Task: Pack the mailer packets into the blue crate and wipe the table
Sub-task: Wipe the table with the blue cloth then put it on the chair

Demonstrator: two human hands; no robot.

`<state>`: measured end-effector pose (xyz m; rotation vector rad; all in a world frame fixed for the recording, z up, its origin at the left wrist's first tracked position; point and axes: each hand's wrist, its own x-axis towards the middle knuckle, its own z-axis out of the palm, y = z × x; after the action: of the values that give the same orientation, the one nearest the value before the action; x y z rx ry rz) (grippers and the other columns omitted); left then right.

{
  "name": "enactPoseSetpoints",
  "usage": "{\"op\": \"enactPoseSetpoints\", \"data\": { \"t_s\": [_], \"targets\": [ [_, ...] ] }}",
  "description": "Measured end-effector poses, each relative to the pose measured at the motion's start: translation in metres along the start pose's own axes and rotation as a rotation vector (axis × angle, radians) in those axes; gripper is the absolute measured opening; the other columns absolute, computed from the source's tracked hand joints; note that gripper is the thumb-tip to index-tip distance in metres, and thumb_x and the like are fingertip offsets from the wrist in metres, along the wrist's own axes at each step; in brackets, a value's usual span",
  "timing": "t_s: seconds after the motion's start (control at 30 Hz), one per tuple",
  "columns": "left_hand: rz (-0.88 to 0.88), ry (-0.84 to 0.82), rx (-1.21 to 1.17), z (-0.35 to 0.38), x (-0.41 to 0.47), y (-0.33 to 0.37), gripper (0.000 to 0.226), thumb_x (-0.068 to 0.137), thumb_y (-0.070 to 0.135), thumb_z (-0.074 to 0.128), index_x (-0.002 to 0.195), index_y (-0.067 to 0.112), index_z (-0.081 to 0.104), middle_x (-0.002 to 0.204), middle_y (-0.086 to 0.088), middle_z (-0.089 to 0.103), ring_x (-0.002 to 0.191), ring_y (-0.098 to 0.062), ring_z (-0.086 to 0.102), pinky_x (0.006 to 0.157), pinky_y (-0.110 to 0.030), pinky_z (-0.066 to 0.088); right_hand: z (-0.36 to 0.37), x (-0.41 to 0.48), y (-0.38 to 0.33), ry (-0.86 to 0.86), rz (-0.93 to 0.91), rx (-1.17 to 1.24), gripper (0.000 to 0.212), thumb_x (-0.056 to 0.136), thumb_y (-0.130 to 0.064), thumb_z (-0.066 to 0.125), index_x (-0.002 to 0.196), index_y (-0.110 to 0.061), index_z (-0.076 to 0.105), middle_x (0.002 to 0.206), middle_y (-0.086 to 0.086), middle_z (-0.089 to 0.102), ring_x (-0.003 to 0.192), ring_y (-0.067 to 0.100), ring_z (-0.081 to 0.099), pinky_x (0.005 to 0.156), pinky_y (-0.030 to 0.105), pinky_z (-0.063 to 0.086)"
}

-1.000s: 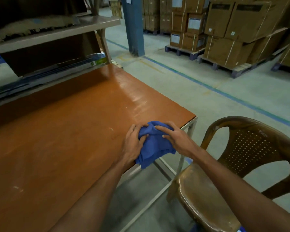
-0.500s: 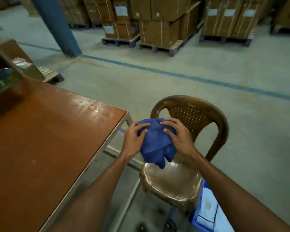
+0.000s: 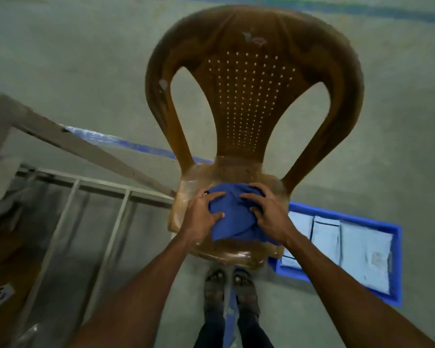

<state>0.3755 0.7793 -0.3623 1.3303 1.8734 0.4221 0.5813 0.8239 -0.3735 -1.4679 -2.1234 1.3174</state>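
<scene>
A crumpled blue cloth [image 3: 232, 217] is bunched over the seat of a brown plastic chair [image 3: 251, 96]. My left hand [image 3: 204, 214] grips its left side and my right hand [image 3: 269, 212] grips its right side. Whether the cloth rests on the seat or hangs just above it is unclear. The blue crate [image 3: 394, 262] stands on the floor right of the chair, with several pale mailer packets [image 3: 362, 254] lying flat inside. Only the table's grey corner and frame [image 3: 68, 144] show at the left; its top is out of view.
Grey metal bars of the table's underframe [image 3: 96, 187] run at the lower left. My feet in sandals [image 3: 230, 287] stand just before the chair's front edge. Blue floor tape [image 3: 126, 144] passes behind the chair. Bare concrete floor lies around.
Both hands carried the blue cloth off the table's edge and rightwards to the chair, then down to the seat. The view tilted down, and the crate came into sight.
</scene>
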Motion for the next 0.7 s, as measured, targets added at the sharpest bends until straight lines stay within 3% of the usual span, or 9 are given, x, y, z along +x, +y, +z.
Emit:
{"op": "enactPoseSetpoints", "data": {
  "t_s": [0.1, 0.17, 0.23, 0.3, 0.4, 0.5, 0.6, 0.7],
  "targets": [
    [0.023, 0.007, 0.106, 0.035, 0.045, -0.052, 0.059, 0.083, 0.019, 0.075, 0.138, 0.027, 0.054, 0.144, -0.006, 0.043, 0.130, -0.022, 0.046, 0.110, -0.027, 0.036, 0.046, 0.038, 0.050, -0.022, 0.050, -0.075, 0.043, 0.096, -0.005, 0.052, 0.137, -0.018, 0.053, 0.152, 0.001, 0.028, 0.133, 0.009, 0.032, 0.098, -0.005, 0.017],
    [0.038, -0.096, 0.341, 0.055, 0.071, -0.082, 0.075, 0.090, 0.037, 0.066, 0.153, 0.031, 0.027, 0.161, -0.008, 0.016, 0.144, -0.031, 0.024, 0.118, -0.042, 0.026, 0.072, 0.064, 0.081, -0.084, 0.075, -0.244, 0.053, 0.099, -0.019, 0.050, 0.149, -0.024, 0.036, 0.162, 0.005, 0.010, 0.144, 0.029, 0.023, 0.116, 0.020, 0.023],
    [0.042, -0.199, 0.648, 0.071, 0.089, -0.107, 0.086, 0.093, 0.059, 0.050, 0.157, 0.035, -0.002, 0.164, -0.003, -0.014, 0.149, -0.036, 0.001, 0.118, -0.056, 0.013, 0.090, 0.085, 0.103, -0.135, 0.112, -0.561, 0.063, 0.101, -0.041, 0.042, 0.156, -0.033, 0.012, 0.165, 0.004, -0.009, 0.148, 0.039, 0.007, 0.119, 0.051, 0.014],
    [0.097, -0.262, 0.823, 0.081, 0.099, -0.127, 0.085, 0.094, 0.068, 0.035, 0.155, 0.034, -0.013, 0.162, -0.001, -0.023, 0.150, -0.037, -0.009, 0.117, -0.061, 0.005, 0.102, 0.094, 0.116, -0.207, 0.113, -0.747, 0.063, 0.100, -0.057, 0.026, 0.155, -0.039, 0.000, 0.165, 0.001, -0.011, 0.150, 0.037, -0.002, 0.117, 0.060, 0.000],
    [0.105, -0.336, 0.843, 0.087, 0.104, -0.136, 0.082, 0.094, 0.070, 0.027, 0.154, 0.034, -0.015, 0.162, 0.000, -0.025, 0.149, -0.034, -0.017, 0.117, -0.063, -0.002, 0.109, 0.093, 0.127, -0.301, 0.142, -0.823, 0.061, 0.098, -0.062, 0.013, 0.154, -0.042, -0.002, 0.165, -0.002, -0.007, 0.150, 0.032, -0.010, 0.115, 0.062, -0.010],
    [0.104, -0.341, 0.809, 0.080, 0.093, -0.116, 0.082, 0.094, 0.069, 0.030, 0.156, 0.033, -0.010, 0.163, 0.000, -0.021, 0.149, -0.032, -0.017, 0.118, -0.060, -0.002, 0.095, 0.077, 0.118, -0.271, 0.152, -0.793, 0.062, 0.100, -0.057, 0.017, 0.155, -0.038, -0.002, 0.165, 0.000, -0.007, 0.151, 0.030, -0.011, 0.117, 0.061, -0.005],
    [0.124, -0.313, 0.743, 0.074, 0.073, -0.084, 0.079, 0.096, 0.065, 0.031, 0.157, 0.031, -0.005, 0.164, 0.000, -0.015, 0.151, -0.028, -0.012, 0.119, -0.059, 0.004, 0.067, 0.051, 0.099, -0.180, 0.176, -0.717, 0.061, 0.101, -0.047, 0.032, 0.156, -0.029, 0.013, 0.164, 0.005, 0.010, 0.150, 0.029, 0.009, 0.119, 0.055, 0.008],
    [0.168, -0.279, 0.698, 0.080, 0.050, -0.045, 0.074, 0.097, 0.060, 0.036, 0.157, 0.029, 0.005, 0.166, -0.001, -0.001, 0.151, -0.026, 0.004, 0.119, -0.052, 0.012, 0.028, 0.018, 0.086, -0.027, 0.281, -0.576, 0.054, 0.095, -0.034, 0.048, 0.147, -0.026, 0.035, 0.151, 0.005, 0.039, 0.135, 0.030, 0.038, 0.106, 0.048, 0.029]
  ]
}}
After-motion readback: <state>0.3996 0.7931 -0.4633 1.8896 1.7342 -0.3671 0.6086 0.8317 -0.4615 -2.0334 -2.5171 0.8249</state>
